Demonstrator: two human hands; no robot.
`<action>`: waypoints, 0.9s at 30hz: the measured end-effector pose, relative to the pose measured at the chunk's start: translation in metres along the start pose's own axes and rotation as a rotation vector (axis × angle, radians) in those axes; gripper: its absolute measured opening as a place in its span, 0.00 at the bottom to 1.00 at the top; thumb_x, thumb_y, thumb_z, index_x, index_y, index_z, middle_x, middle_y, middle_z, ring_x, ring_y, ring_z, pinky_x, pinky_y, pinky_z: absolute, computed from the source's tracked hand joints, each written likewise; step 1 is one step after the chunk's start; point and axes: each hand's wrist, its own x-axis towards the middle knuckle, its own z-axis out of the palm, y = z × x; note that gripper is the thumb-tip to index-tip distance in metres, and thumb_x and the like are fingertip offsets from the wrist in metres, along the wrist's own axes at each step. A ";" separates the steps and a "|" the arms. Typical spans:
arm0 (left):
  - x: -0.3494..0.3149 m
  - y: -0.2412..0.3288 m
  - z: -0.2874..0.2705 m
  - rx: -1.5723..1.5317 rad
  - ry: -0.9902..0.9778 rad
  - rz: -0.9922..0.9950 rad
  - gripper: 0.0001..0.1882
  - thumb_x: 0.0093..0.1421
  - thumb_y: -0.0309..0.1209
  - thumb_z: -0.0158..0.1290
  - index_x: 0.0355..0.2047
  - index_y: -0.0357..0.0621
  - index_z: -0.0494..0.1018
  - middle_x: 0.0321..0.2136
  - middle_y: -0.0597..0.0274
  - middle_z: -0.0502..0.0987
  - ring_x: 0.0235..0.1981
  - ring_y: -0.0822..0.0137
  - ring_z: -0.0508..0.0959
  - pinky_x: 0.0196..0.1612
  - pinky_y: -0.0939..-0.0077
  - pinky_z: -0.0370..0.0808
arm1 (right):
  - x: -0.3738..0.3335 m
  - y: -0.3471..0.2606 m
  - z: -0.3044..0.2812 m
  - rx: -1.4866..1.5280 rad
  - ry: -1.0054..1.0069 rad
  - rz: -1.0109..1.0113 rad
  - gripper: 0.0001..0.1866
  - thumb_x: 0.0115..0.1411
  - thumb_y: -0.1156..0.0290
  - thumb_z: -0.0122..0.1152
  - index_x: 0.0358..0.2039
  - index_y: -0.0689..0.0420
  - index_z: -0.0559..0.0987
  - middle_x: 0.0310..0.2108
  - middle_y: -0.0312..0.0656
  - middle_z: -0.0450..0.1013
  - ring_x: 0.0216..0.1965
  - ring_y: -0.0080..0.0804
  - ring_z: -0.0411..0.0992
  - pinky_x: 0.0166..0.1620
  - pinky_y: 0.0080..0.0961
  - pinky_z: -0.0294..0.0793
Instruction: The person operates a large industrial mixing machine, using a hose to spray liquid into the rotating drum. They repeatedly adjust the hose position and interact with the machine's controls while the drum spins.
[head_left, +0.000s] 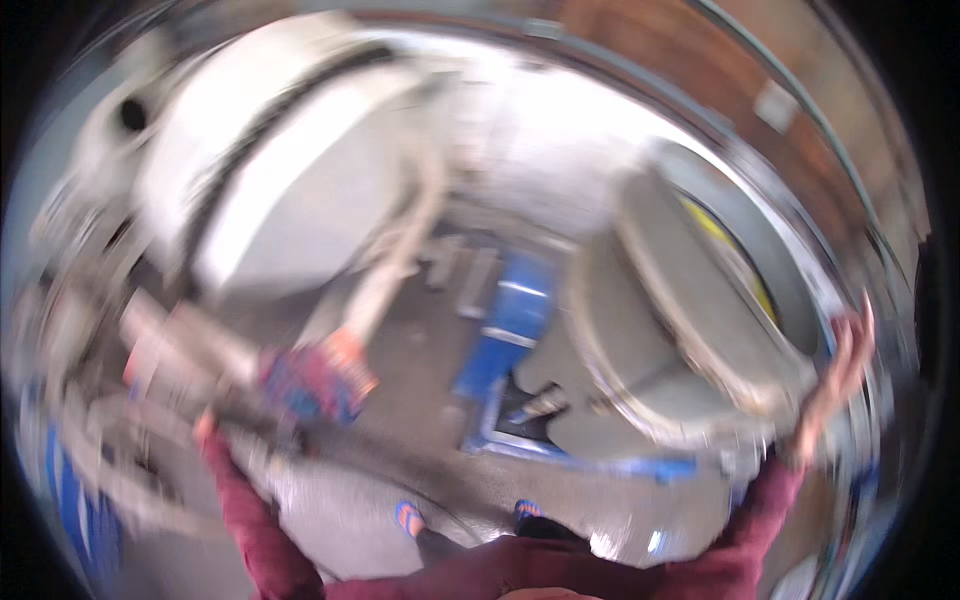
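The whole view is smeared by motion. My left hand (pixel 207 432), at the end of a dark red sleeve, is at the lower left against a blurred grey bar. A blue, red and orange object (pixel 315 385) lies just right of it. The blur hides whether the hand grips anything. My right hand (pixel 845 365) is raised at the right edge with its fingers stretched upward. It is next to the rim of a large round grey drum door (pixel 690 320) and holds nothing that I can make out.
A big white machine body (pixel 270 170) fills the upper left. A blue frame (pixel 510 320) stands on the grey floor in the middle. My two feet in blue and orange shoes (pixel 408 518) show at the bottom. A brown wall (pixel 690 60) runs along the top right.
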 end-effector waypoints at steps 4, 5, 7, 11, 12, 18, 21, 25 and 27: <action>-0.007 0.031 0.061 0.316 0.373 -0.333 0.26 0.59 0.45 0.57 0.44 0.30 0.76 0.32 0.53 0.81 0.28 0.63 0.80 0.38 0.67 0.77 | 0.007 0.005 -0.099 0.044 0.063 -0.005 0.21 0.70 0.65 0.45 0.59 0.62 0.68 0.35 0.37 0.72 0.38 0.23 0.70 0.46 0.23 0.70; -0.017 0.049 0.066 0.428 0.412 -0.347 0.28 0.59 0.46 0.57 0.44 0.28 0.75 0.29 0.56 0.81 0.25 0.66 0.79 0.37 0.70 0.77 | 0.008 0.008 -0.112 0.056 0.105 0.062 0.21 0.70 0.65 0.45 0.58 0.62 0.69 0.35 0.37 0.72 0.38 0.22 0.70 0.45 0.22 0.70; -0.045 0.072 0.109 0.502 0.425 -0.250 0.27 0.59 0.46 0.57 0.45 0.30 0.75 0.29 0.55 0.80 0.25 0.65 0.79 0.36 0.69 0.76 | -0.002 0.021 -0.134 0.090 0.135 0.180 0.20 0.69 0.65 0.45 0.57 0.61 0.70 0.34 0.36 0.72 0.36 0.21 0.70 0.42 0.21 0.70; -0.120 0.128 0.219 0.465 0.207 0.004 0.26 0.58 0.45 0.59 0.45 0.33 0.75 0.30 0.53 0.79 0.25 0.63 0.78 0.35 0.68 0.75 | -0.033 0.069 -0.171 0.094 0.181 0.388 0.20 0.70 0.62 0.46 0.56 0.61 0.71 0.33 0.35 0.71 0.34 0.20 0.69 0.38 0.20 0.71; -0.142 0.145 0.246 0.446 0.145 0.064 0.25 0.58 0.45 0.59 0.46 0.34 0.75 0.30 0.53 0.79 0.25 0.62 0.78 0.34 0.67 0.75 | -0.041 0.083 -0.180 0.089 0.237 0.471 0.20 0.70 0.62 0.46 0.56 0.61 0.71 0.32 0.35 0.71 0.34 0.20 0.69 0.37 0.20 0.71; -0.273 0.241 0.353 0.379 -0.138 0.389 0.24 0.56 0.43 0.60 0.46 0.39 0.76 0.32 0.50 0.78 0.25 0.59 0.77 0.31 0.64 0.74 | -0.090 0.153 -0.256 0.138 0.399 0.466 0.19 0.70 0.62 0.45 0.55 0.58 0.72 0.32 0.36 0.72 0.33 0.20 0.70 0.36 0.19 0.73; -0.346 0.282 0.374 0.389 -0.177 0.536 0.23 0.56 0.43 0.61 0.47 0.42 0.76 0.32 0.48 0.77 0.25 0.58 0.76 0.30 0.63 0.74 | -0.123 0.210 -0.320 0.068 0.641 0.433 0.21 0.70 0.65 0.47 0.60 0.56 0.65 0.35 0.37 0.69 0.34 0.23 0.70 0.33 0.20 0.76; -0.430 0.316 0.367 0.426 -0.113 0.744 0.23 0.55 0.42 0.62 0.48 0.45 0.76 0.33 0.46 0.76 0.25 0.55 0.75 0.28 0.61 0.73 | -0.201 0.335 -0.424 -0.314 0.879 0.488 0.26 0.65 0.72 0.48 0.63 0.57 0.59 0.40 0.41 0.64 0.36 0.26 0.68 0.33 0.22 0.76; -0.467 0.332 0.343 0.472 -0.014 0.866 0.22 0.55 0.41 0.63 0.48 0.47 0.77 0.34 0.45 0.75 0.25 0.54 0.75 0.27 0.60 0.72 | -0.262 0.405 -0.472 -0.679 0.875 0.538 0.28 0.61 0.74 0.48 0.63 0.58 0.59 0.42 0.44 0.62 0.39 0.31 0.66 0.38 0.29 0.75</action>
